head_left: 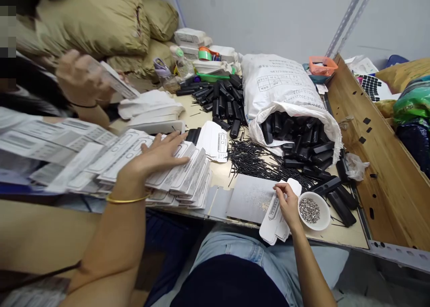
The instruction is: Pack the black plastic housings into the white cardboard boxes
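My left hand lies with fingers spread on a stack of flat white printed cartons at the table's front edge. My right hand is over a small pile of white cartons that overhangs the edge. Its thumb and fingers are pressed together; whatever is between them is too small to make out. Just right of it stands a white bowl of small metal pieces. To its left lies a grey metal plate with crumbs on it. Behind are many thin black rods.
A white woven sack spills black plastic cases; more cases lie left of it. Another person's hand holds white cartons at left. A wooden board bounds the right side. Large tan sacks stand behind.
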### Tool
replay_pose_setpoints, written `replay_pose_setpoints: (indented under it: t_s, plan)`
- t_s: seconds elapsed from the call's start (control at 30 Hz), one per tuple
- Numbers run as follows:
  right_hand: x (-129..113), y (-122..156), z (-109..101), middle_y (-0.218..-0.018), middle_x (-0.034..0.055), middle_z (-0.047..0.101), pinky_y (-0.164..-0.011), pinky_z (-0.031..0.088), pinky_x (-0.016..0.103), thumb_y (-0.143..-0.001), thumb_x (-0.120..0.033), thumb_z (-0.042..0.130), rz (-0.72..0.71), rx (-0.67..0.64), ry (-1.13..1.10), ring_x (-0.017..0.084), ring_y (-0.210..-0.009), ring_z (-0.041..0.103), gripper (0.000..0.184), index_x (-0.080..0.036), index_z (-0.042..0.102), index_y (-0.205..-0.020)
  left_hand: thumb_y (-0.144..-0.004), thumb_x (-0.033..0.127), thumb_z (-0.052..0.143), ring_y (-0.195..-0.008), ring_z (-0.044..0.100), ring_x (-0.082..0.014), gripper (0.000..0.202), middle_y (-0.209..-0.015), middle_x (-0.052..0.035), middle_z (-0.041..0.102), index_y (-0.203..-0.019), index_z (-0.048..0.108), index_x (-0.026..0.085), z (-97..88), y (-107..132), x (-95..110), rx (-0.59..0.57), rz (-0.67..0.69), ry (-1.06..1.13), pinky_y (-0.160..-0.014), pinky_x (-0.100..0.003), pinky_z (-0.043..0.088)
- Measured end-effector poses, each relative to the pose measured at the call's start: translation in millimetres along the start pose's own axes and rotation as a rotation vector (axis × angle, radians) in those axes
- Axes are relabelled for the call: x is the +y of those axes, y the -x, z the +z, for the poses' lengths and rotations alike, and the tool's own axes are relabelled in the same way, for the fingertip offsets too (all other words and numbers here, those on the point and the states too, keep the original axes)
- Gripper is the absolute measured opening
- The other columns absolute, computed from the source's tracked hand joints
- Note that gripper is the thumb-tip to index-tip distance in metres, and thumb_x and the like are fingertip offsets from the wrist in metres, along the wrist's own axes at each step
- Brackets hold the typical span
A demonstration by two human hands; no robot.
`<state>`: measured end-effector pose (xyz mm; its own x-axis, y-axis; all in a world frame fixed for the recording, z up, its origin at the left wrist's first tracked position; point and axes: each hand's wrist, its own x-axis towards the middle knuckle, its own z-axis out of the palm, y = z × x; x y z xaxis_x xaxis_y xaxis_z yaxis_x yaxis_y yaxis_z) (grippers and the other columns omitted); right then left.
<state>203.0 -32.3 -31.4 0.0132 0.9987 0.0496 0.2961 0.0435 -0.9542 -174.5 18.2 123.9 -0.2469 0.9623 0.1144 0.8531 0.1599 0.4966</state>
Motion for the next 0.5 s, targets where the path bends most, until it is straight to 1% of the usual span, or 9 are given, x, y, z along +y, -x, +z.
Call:
replay_pose_setpoints:
  t_s: [0.07, 0.1, 0.13, 0.2, 0.27, 0.33, 0.37, 0.43, 0.5]
  plan:
    - [2, 0, -2, -0.092, 0.0053, 0.066, -0.080, 0.047, 0.033, -0.088, -0.035, 0.050, 0.006, -0.004, 0.016, 0.019, -0.087, 0.062, 0.021, -0.019, 0.060, -0.095, -0.052, 0.035, 0.080, -0.134, 0.019, -0.0527, 0.076, -0.145, -0.0160, 0.038, -0.122, 0.056, 0.022, 4.6, 5, 7, -0.049, 0.010, -0.173, -0.093, -0.081, 0.004]
    - [2, 0, -6, -0.092, 0.0053, 0.067, -0.080, 0.047, 0.033, -0.087, -0.035, 0.050, 0.005, 0.007, 0.029, 0.019, -0.087, 0.062, 0.021, -0.019, 0.060, -0.095, -0.059, 0.038, 0.076, -0.136, 0.015, -0.0493, 0.074, -0.149, -0.0150, 0.032, -0.127, 0.051, 0.023, 9.4, 9, 15, -0.053, 0.039, -0.262, -0.096, -0.079, 0.003]
    - [2, 0, -11, -0.092, 0.0054, 0.067, -0.079, 0.047, 0.033, -0.087, -0.034, 0.050, 0.001, 0.030, 0.046, 0.019, -0.086, 0.062, 0.020, -0.019, 0.061, -0.094, -0.065, 0.041, 0.071, -0.138, 0.013, -0.0457, 0.072, -0.151, -0.0148, 0.028, -0.131, 0.047, 0.023, 16.1, 14, 24, -0.012, 0.102, -0.300, -0.099, -0.076, 0.002]
    - [1, 0, -26, -0.090, 0.0054, 0.067, -0.078, 0.046, 0.032, -0.087, -0.034, 0.049, -0.006, 0.115, 0.093, 0.019, -0.085, 0.062, 0.020, -0.018, 0.061, -0.093, -0.073, 0.043, 0.064, -0.140, 0.016, -0.0393, 0.067, -0.151, -0.0134, 0.029, -0.134, 0.043, 0.024, 35.4, 27, 46, 0.042, 0.276, -0.248, -0.105, -0.070, 0.001]
    - [-1, 2, -47, -0.089, 0.0053, 0.067, -0.077, 0.046, 0.032, -0.087, -0.034, 0.049, 0.000, 0.231, 0.157, 0.019, -0.083, 0.061, 0.020, -0.018, 0.060, -0.093, -0.075, 0.045, 0.061, -0.139, 0.023, -0.0361, 0.063, -0.148, -0.0111, 0.034, -0.133, 0.045, 0.027, 62.0, 39, 69, -0.021, 0.459, -0.084, -0.109, -0.064, 0.003]
    - [-1, 8, -67, -0.089, 0.0054, 0.066, -0.076, 0.045, 0.032, -0.088, -0.032, 0.047, 0.009, 0.327, 0.242, 0.019, -0.082, 0.061, 0.020, -0.018, 0.060, -0.094, -0.077, 0.045, 0.060, -0.136, 0.030, -0.0344, 0.057, -0.146, -0.0096, 0.038, -0.130, 0.048, 0.028, 94.4, 44, 91, -0.167, 0.601, 0.085, -0.111, -0.060, 0.010]
    - [1, 11, -74, -0.089, 0.0056, 0.066, -0.076, 0.045, 0.032, -0.088, -0.031, 0.046, 0.010, 0.338, 0.295, 0.019, -0.082, 0.060, 0.020, -0.019, 0.060, -0.094, -0.079, 0.043, 0.058, -0.134, 0.034, -0.0329, 0.053, -0.144, -0.0096, 0.040, -0.129, 0.049, 0.028, 112.1, 43, 100, -0.245, 0.646, 0.153, -0.111, -0.057, 0.017]
    - [8, 18, -84, -0.087, 0.0057, 0.066, -0.075, 0.045, 0.033, -0.087, -0.026, 0.045, 0.011, 0.264, 0.427, 0.020, -0.081, 0.059, 0.017, -0.019, 0.061, -0.091, -0.082, 0.038, 0.054, -0.128, 0.043, -0.0300, 0.046, -0.138, -0.0109, 0.047, -0.126, 0.053, 0.025, 149.1, 32, 119, -0.369, 0.681, 0.256, -0.108, -0.050, 0.030]
    - [18, 24, -84, -0.083, 0.0055, 0.065, -0.073, 0.044, 0.033, -0.084, -0.019, 0.047, 0.018, 0.131, 0.571, 0.021, -0.080, 0.058, 0.014, -0.020, 0.061, -0.083, -0.082, 0.032, 0.053, -0.116, 0.053, -0.0281, 0.038, -0.124, -0.0124, 0.058, -0.118, 0.058, 0.021, 185.8, 15, 139, -0.417, 0.640, 0.344, -0.101, -0.045, 0.039]
